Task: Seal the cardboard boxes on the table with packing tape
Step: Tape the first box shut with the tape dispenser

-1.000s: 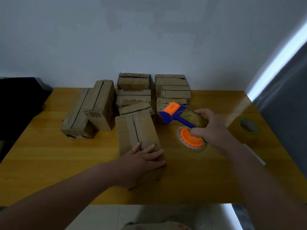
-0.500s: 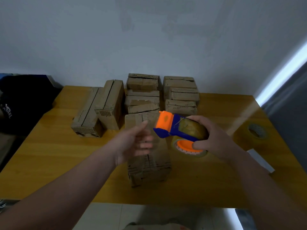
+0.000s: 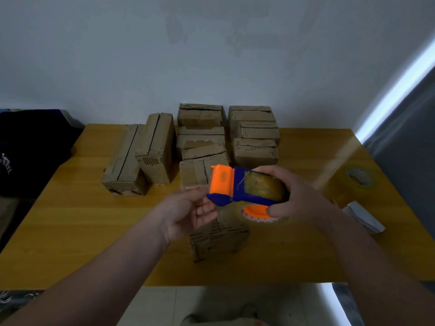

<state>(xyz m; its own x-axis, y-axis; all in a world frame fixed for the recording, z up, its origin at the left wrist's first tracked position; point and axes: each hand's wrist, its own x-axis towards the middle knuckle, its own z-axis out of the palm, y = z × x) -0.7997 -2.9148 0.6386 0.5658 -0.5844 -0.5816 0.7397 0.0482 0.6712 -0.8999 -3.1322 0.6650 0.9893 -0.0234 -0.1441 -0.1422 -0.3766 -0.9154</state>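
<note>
A plain pale wall (image 3: 211,55) stands behind a wooden desk (image 3: 70,231). Off the desk's left edge lies a dark bag (image 3: 30,149) with white print. Cardboard boxes (image 3: 254,128) are stacked at the back of the desk against the wall, and two more (image 3: 155,147) lean together to their left. One long box (image 3: 219,238) lies alone nearer the front edge, its top seam running away from the person, partly hidden by the hands.

Above that box the right hand (image 3: 299,198) has its grip clamped on a blue and orange tape dispenser (image 3: 237,187), fingers over the roll, thumb under it. The left hand (image 3: 186,212) is palm up with its grip apart and fingers loose. Its tips are at the dispenser's blue nose; whether they touch it cannot be told.

A spare tape roll (image 3: 353,184) lies flat near the desk's right edge, and a small white pack (image 3: 363,216) sits just in front of it.
</note>
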